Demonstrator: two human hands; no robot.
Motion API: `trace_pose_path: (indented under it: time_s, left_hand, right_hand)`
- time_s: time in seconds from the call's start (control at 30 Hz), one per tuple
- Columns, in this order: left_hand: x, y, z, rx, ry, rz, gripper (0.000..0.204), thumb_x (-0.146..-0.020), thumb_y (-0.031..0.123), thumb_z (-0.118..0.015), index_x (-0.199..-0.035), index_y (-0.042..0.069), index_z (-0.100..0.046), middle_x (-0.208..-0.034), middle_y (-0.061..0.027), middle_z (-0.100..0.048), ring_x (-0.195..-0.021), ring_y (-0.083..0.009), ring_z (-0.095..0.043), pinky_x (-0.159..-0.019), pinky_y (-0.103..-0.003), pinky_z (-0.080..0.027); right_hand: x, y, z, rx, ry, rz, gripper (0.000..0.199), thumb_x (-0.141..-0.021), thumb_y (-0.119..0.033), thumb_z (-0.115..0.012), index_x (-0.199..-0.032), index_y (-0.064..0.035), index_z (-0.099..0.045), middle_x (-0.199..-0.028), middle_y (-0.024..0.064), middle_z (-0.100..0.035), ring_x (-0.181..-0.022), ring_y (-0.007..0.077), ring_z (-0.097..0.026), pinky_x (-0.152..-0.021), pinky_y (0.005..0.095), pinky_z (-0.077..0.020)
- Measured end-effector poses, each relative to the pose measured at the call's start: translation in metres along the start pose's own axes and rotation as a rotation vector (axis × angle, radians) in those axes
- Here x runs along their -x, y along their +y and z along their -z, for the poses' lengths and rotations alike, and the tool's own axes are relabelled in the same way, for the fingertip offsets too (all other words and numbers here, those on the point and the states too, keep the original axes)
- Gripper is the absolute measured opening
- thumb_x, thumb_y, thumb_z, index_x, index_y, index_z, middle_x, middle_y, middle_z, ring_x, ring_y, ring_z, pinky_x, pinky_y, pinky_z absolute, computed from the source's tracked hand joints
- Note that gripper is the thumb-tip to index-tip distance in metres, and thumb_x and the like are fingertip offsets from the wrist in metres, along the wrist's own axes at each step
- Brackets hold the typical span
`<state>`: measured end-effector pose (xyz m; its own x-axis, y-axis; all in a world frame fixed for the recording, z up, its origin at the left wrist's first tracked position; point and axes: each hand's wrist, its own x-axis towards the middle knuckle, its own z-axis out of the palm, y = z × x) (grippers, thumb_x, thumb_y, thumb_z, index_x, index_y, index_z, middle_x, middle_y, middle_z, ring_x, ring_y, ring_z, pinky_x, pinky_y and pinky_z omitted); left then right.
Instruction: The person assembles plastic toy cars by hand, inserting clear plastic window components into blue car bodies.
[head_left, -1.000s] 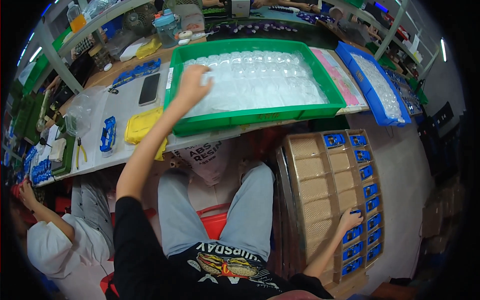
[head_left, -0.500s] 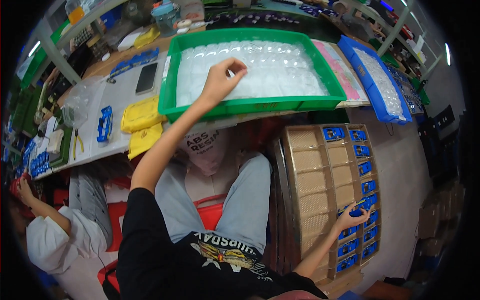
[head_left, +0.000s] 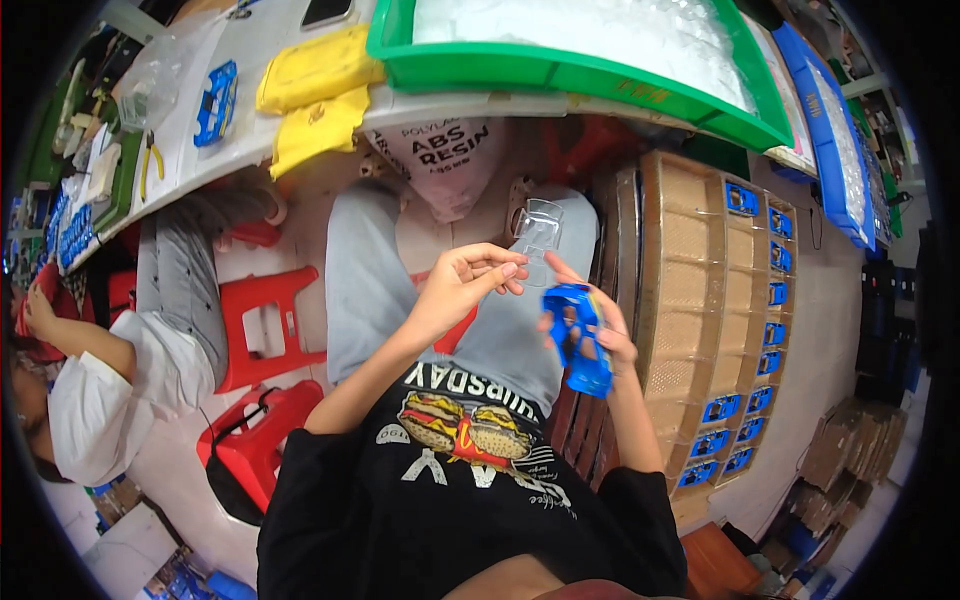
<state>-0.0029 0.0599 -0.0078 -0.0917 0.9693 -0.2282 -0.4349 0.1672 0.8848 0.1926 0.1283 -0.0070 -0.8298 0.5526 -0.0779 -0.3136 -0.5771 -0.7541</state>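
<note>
Above my lap, my left hand pinches a small clear plastic piece, thin and curved, between thumb and fingertips. Close beside it, my right hand is wrapped round a blue plastic toy car body, which has openings through it and is a little blurred. The right index finger reaches up toward the lower end of the clear piece; I cannot tell whether it touches. On the right stands a cardboard tray divided into compartments, several holding blue car bodies.
A green tray of clear pieces rests on the table ahead, a blue tray farther right. Yellow packets, another blue car body and yellow-handled pliers lie left. A co-worker in a white sleeve sits left, near red stools.
My left hand has come back from over the green tray to my lap, now with a clear piece. My right hand has left the cardboard tray with a blue car body. The view has tilted down.
</note>
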Motion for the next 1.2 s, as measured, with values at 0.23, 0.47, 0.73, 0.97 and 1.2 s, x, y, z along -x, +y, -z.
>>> trace_pose_path:
  time_s: [0.23,0.47,0.73,0.97,1.2]
  left_hand:
    - [0.006,-0.023,0.01,-0.349,0.245,-0.113,0.02,-0.084,0.014,-0.054,-0.095,-0.003,-0.055,-0.084,-0.0061,-0.06,-0.077,-0.0095,-0.057,-0.068,-0.021,-0.043]
    - [-0.007,-0.037,0.016,-0.128,0.177,-0.081,0.02,-0.08,0.011,-0.059,-0.093,0.0,-0.051,-0.08,-0.0019,-0.056,-0.072,-0.006,-0.051,-0.065,-0.02,-0.041]
    - [-0.017,0.099,0.096,-1.72,0.97,-0.851,0.014,-0.067,0.002,-0.057,-0.081,0.001,-0.057,-0.071,-0.0103,-0.053,-0.063,-0.0279,-0.051,-0.06,-0.038,-0.039]
    - [0.02,0.038,0.142,-2.198,0.166,-0.422,0.01,-0.063,0.0,-0.049,-0.073,0.003,-0.049,-0.067,-0.0116,-0.052,-0.066,-0.0249,-0.052,-0.063,-0.033,-0.04]
    - [0.006,0.111,0.087,-1.912,0.819,-0.943,0.015,-0.068,0.001,-0.053,-0.083,0.002,-0.053,-0.07,-0.011,-0.05,-0.066,-0.0275,-0.048,-0.062,-0.037,-0.04]
  right_hand:
    - [-0.018,0.036,-0.01,-0.007,0.014,-0.075,0.074,-0.068,-0.032,-0.059,-0.125,0.0059,-0.032,-0.12,0.0177,-0.041,-0.089,0.0228,-0.054,-0.072,0.0338,-0.0489]
    - [-0.012,0.049,0.001,-0.073,-0.015,-0.178,0.082,-0.065,-0.039,-0.061,-0.124,0.0088,-0.031,-0.114,0.0187,-0.044,-0.087,0.0227,-0.054,-0.069,0.0312,-0.0488]
    - [-0.007,0.052,0.013,-0.181,0.08,-0.152,0.075,-0.068,-0.036,-0.058,-0.124,0.0068,-0.031,-0.126,0.0206,-0.035,-0.09,0.0243,-0.054,-0.072,0.0321,-0.0479]
    - [-0.01,0.06,0.009,-0.181,0.036,-0.204,0.069,-0.072,-0.031,-0.055,-0.125,0.005,-0.031,-0.11,0.0167,-0.048,-0.091,0.0235,-0.055,-0.075,0.0338,-0.0473]
    - [-0.003,0.058,0.014,-0.215,0.096,-0.215,0.077,-0.068,-0.037,-0.055,-0.125,0.0072,-0.029,-0.112,0.0187,-0.046,-0.094,0.0277,-0.054,-0.075,0.0347,-0.047]
